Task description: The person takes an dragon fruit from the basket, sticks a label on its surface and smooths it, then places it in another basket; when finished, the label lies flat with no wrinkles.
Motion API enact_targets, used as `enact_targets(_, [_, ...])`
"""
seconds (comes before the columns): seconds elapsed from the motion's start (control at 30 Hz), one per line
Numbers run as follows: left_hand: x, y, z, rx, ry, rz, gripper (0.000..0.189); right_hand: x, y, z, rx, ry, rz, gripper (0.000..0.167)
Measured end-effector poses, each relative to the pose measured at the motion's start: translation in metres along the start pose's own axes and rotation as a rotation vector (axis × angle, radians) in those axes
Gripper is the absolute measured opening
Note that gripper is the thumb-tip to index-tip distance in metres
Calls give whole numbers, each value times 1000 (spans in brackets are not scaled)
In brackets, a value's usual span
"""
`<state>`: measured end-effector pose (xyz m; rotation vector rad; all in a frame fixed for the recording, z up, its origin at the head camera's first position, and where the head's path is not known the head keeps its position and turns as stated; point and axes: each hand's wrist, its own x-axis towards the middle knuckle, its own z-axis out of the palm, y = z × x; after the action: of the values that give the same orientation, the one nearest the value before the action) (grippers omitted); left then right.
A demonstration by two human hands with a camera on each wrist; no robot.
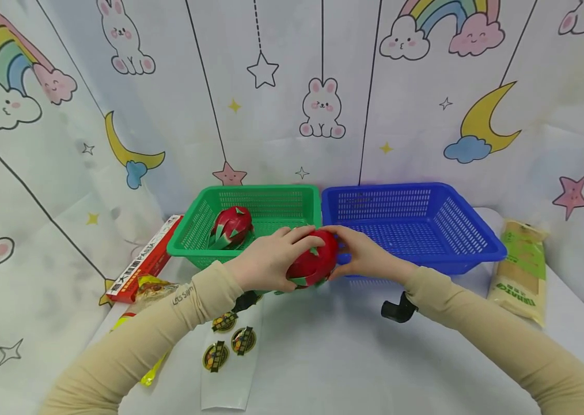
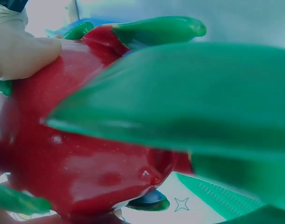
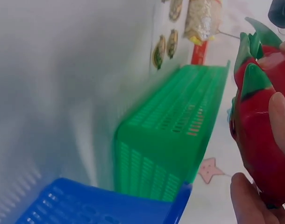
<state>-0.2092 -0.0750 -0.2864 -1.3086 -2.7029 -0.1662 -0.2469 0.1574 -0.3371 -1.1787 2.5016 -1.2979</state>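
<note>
Both hands hold one red dragon fruit (image 1: 314, 259) with green scales, raised in front of the two baskets. My left hand (image 1: 266, 260) grips it from the left, fingers over its top and thumb low on the near side. From the other side, my right hand (image 1: 370, 255) holds it between curved fingers and thumb. The green scales (image 2: 180, 98) fill much of the left wrist view, and the right wrist view has the fruit (image 3: 264, 126) at its right edge. A second dragon fruit (image 1: 232, 226) lies in the green basket (image 1: 281, 199).
A blue basket (image 1: 390, 202) stands right of the green one. On the left lie a red pasta box (image 1: 144, 262) and yellow-marked bags (image 1: 152, 288). A sheet of round stickers (image 1: 230, 380) is on the white table in front; a green-and-tan packet (image 1: 520, 271) lies at right.
</note>
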Motion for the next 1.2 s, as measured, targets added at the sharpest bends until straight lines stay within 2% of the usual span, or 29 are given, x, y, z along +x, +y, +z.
enact_targets(0.4, [-9, 11, 12, -2, 15, 51, 81, -19, -3, 12, -80, 30, -21, 83])
enact_targets(0.77, [-15, 19, 22, -29, 0, 84, 81, -35, -8, 22, -127, 36, 38, 84])
enact_targets(1.2, [-17, 22, 45, -68, -53, 101, 82, -48, 0, 34, -121, -7, 76, 83])
